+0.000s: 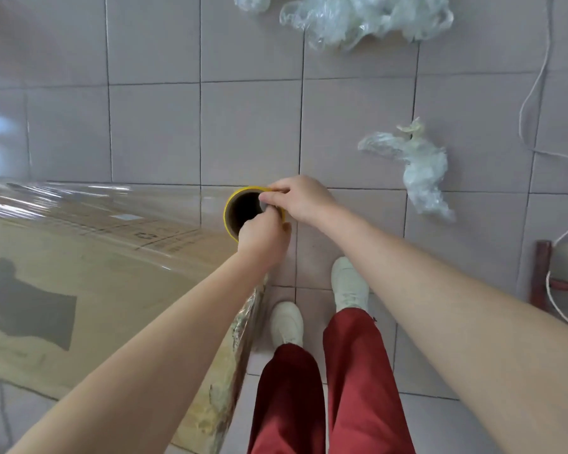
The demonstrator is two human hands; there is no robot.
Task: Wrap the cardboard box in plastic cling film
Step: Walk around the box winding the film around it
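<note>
Our left hand [263, 239] and right hand [300, 199] both pinch the roll [229, 211] by its stiff rim, probably the firmest hold. The box [112, 273] lies just left of them; its film [79, 198] looks thin, slippery and easily torn.

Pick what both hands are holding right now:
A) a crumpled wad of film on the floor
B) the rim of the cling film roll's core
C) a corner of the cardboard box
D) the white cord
B: the left hand and right hand both pinch the yellow-edged core rim of the cling film roll, beside the cardboard box.
</note>
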